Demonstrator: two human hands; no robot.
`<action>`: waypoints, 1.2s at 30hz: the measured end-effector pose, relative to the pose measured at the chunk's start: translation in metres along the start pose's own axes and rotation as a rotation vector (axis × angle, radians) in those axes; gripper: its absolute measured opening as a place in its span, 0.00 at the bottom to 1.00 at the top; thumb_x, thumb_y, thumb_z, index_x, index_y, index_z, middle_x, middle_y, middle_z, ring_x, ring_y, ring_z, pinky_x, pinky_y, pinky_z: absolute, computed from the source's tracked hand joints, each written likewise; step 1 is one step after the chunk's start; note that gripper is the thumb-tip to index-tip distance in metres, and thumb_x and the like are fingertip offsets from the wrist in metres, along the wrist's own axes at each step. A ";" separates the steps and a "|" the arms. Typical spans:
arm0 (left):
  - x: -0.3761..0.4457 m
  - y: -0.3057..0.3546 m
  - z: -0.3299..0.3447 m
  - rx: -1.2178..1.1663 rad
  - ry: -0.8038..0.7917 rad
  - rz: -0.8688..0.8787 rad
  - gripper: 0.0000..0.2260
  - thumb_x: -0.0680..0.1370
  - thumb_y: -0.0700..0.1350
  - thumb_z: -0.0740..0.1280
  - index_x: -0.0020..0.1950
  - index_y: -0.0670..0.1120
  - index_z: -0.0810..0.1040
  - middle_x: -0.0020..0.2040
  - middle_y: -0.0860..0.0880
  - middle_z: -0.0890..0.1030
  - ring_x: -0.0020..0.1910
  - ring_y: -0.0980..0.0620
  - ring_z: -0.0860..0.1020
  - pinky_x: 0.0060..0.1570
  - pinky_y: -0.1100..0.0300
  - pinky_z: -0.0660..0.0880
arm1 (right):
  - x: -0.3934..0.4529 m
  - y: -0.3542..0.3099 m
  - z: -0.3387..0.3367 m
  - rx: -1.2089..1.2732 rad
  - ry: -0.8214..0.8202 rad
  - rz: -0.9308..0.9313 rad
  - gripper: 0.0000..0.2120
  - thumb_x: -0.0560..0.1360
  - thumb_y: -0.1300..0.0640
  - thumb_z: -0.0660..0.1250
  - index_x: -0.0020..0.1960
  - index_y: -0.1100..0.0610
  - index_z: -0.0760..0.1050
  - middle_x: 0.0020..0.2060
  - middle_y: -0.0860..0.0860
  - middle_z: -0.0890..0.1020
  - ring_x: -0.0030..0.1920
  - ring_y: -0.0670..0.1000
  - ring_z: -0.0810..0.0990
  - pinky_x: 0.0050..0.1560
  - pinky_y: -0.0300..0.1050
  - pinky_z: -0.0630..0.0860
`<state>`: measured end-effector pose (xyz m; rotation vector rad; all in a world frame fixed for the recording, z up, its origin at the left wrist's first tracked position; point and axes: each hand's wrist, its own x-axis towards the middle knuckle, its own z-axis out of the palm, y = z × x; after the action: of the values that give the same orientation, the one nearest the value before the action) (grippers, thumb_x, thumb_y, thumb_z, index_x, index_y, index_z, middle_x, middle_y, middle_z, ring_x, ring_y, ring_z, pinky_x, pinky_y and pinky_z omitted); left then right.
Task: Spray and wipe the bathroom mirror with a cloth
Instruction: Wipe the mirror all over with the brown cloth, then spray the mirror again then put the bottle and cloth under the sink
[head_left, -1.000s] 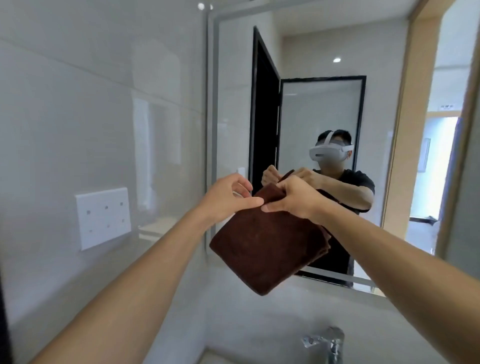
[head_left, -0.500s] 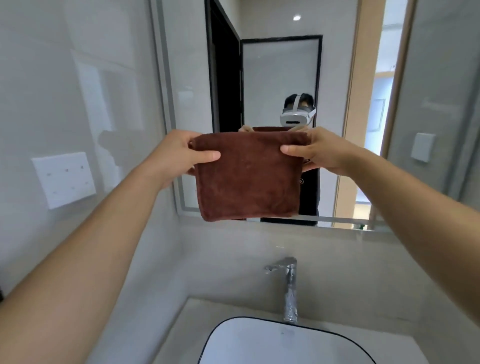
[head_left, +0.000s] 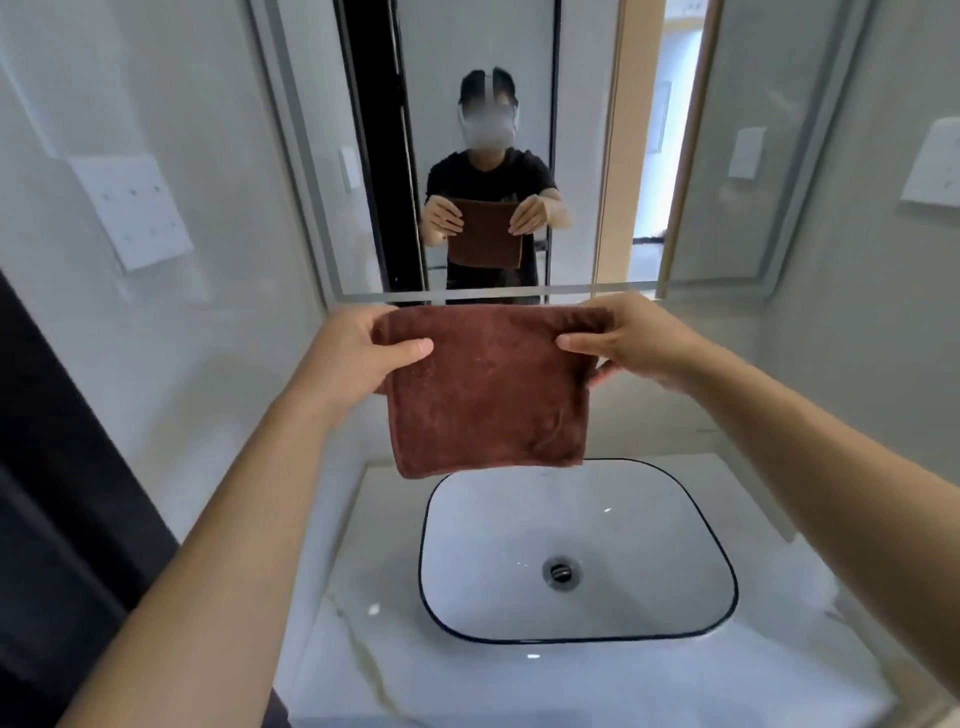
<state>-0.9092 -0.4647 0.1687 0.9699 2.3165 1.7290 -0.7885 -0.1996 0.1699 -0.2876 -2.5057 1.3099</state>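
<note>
Left hand (head_left: 358, 353) and right hand (head_left: 631, 340) each pinch a top corner of the brown cloth (head_left: 488, 389), stretching it flat above the basin (head_left: 576, 551), below the mirror (head_left: 467, 130), likely readying a wiping face.

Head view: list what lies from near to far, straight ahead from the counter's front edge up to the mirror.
Marble counter → sink basin with its drain → brown cloth, gripped by the left hand and right hand → mirror.

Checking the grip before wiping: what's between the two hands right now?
In the head view, only the brown cloth, stretched from left hand to right hand.
</note>
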 end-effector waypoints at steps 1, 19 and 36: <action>-0.010 -0.015 0.004 -0.009 -0.020 -0.030 0.10 0.76 0.37 0.72 0.56 0.45 0.84 0.46 0.47 0.86 0.42 0.53 0.85 0.39 0.57 0.82 | -0.011 0.009 0.012 0.027 -0.013 0.038 0.05 0.78 0.62 0.71 0.54 0.60 0.83 0.44 0.55 0.86 0.43 0.54 0.85 0.47 0.56 0.85; -0.113 -0.169 0.044 0.034 -0.013 -0.396 0.11 0.67 0.45 0.74 0.47 0.43 0.84 0.38 0.44 0.83 0.38 0.47 0.81 0.47 0.42 0.80 | -0.092 0.134 0.133 0.067 -0.184 0.360 0.04 0.77 0.65 0.69 0.44 0.64 0.77 0.39 0.58 0.78 0.42 0.61 0.84 0.48 0.62 0.85; -0.050 -0.297 0.072 0.264 -0.055 -0.572 0.05 0.70 0.40 0.77 0.45 0.45 0.86 0.42 0.46 0.86 0.45 0.45 0.85 0.53 0.47 0.81 | -0.050 0.197 0.217 0.070 -0.085 0.726 0.02 0.77 0.62 0.69 0.48 0.59 0.77 0.37 0.54 0.79 0.47 0.67 0.86 0.51 0.58 0.84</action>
<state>-0.9667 -0.4782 -0.1356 0.3105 2.4915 1.1806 -0.8101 -0.2702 -0.1188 -1.2335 -2.5040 1.6681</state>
